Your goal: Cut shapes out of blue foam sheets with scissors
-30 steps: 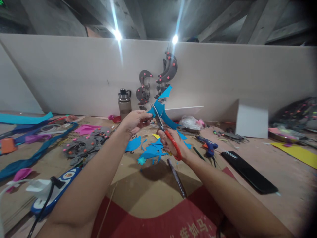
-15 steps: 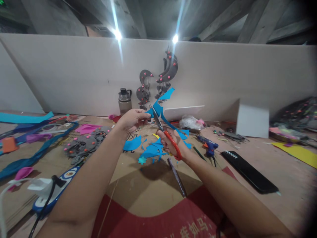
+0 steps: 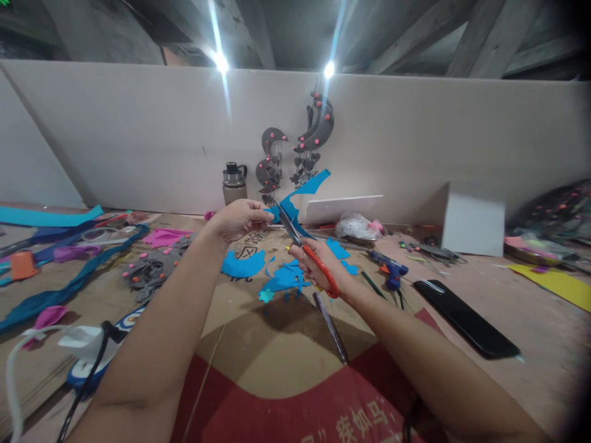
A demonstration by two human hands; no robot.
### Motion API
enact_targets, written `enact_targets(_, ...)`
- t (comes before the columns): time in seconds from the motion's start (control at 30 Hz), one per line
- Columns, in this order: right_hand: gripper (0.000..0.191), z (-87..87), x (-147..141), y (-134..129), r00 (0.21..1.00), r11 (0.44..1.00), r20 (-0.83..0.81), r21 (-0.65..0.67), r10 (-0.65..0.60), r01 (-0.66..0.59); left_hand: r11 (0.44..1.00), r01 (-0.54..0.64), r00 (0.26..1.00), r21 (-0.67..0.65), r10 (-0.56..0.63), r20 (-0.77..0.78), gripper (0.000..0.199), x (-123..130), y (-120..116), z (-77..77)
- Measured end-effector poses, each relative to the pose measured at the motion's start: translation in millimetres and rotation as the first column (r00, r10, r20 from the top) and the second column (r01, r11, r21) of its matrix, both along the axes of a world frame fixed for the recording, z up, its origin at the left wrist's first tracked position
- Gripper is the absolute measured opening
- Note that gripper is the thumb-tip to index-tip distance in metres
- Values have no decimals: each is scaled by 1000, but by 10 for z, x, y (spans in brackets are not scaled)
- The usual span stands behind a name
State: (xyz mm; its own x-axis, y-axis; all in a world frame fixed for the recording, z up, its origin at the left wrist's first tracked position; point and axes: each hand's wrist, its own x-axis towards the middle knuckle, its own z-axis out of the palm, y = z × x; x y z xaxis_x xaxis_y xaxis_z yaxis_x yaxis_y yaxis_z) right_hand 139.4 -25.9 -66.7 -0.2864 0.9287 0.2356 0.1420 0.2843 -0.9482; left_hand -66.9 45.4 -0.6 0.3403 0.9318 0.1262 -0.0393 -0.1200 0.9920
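Observation:
Between thumb and fingers, my left hand (image 3: pixel 244 220) pinches the edge of a ragged piece of blue felt (image 3: pixel 292 209), which sticks up and out to the right. My right hand (image 3: pixel 321 264) is closed round the red handles of a pair of scissors (image 3: pixel 290 227). The blades point up and left and lie at the felt, close to my left fingertips. Below on the cardboard are blue offcuts (image 3: pixel 284 277), a curved blue piece (image 3: pixel 243 264) and a small light-blue flower (image 3: pixel 266 295). A pen (image 3: pixel 330 328) lies under my right wrist.
A glue gun (image 3: pixel 390 269) and a black phone (image 3: pixel 466 319) lie to the right. Grey felt pieces with pink dots (image 3: pixel 154 267) and a power strip (image 3: pixel 85 363) are left. A bottle (image 3: pixel 234 183) and hanging moon ornaments (image 3: pixel 316 126) stand against the white partition (image 3: pixel 152 135).
My left hand and the blue felt have shifted slightly left, and the felt's upper strip sits a little lower. The scissor blades have come closer together at the felt.

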Motion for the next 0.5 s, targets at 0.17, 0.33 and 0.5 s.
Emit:
enact_targets(0.17, 39, 38, -9, -40, 998, 997, 57, -72, 3, 1, 999, 20, 1000, -36, -20, -18, 21, -55, 37, -39)
enact_targets(0.33, 39, 54, -37, -74, 995, 996, 98, -84, -11, 19, 998, 54, 996, -41, -56, -63, 20, -94, 107, -100)
enact_targets(0.5, 41, 26, -45, -74, 992, 993, 129, -116, 3, 12, 996, 72, 990, -44, -77, -120, 19, -149, 182, -168)
